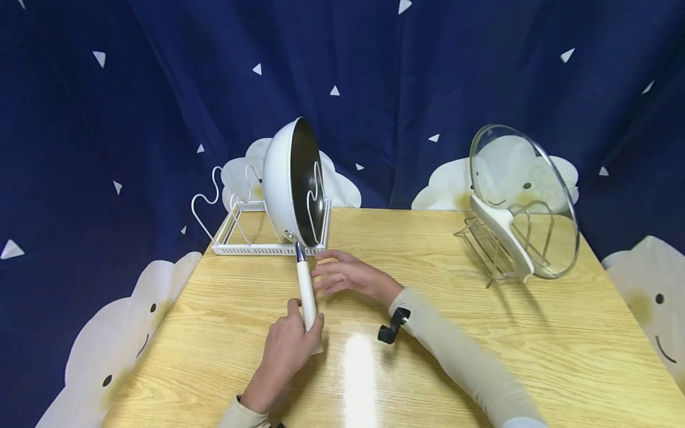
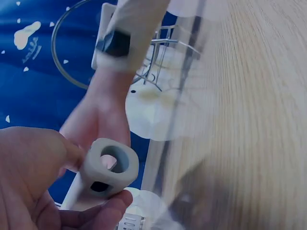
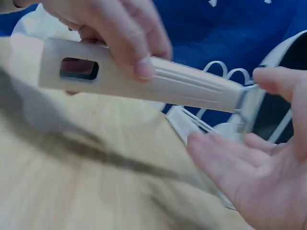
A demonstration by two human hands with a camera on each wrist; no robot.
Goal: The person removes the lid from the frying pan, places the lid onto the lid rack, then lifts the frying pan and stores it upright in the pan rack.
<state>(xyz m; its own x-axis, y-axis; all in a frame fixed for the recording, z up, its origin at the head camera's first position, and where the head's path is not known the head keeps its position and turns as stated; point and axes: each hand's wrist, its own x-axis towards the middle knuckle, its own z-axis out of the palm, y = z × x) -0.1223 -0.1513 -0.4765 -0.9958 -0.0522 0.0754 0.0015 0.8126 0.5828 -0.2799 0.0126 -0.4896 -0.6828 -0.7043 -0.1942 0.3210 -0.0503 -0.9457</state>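
A wok-like pan [image 1: 278,172], white outside and dark inside, stands on edge in a white wire rack [image 1: 251,249], its handle pointing toward me. My left hand [image 1: 291,339] grips the white handle [image 1: 306,288] near its end, thumb on one side and fingers on the other, as the right wrist view also shows. The hollow end of the handle [image 2: 132,167] faces the left wrist camera. Beside the front of the handle, close to the pan, my right hand [image 1: 348,274] has its fingers extended and spread, with nothing held in them.
On the right of the wooden table [image 1: 428,321], a glass lid [image 1: 514,172] with a long white grip [image 1: 503,235] leans in a metal wire rack [image 1: 481,255]. A dark blue curtain [image 1: 374,59] with clouds and triangles hangs behind the table.
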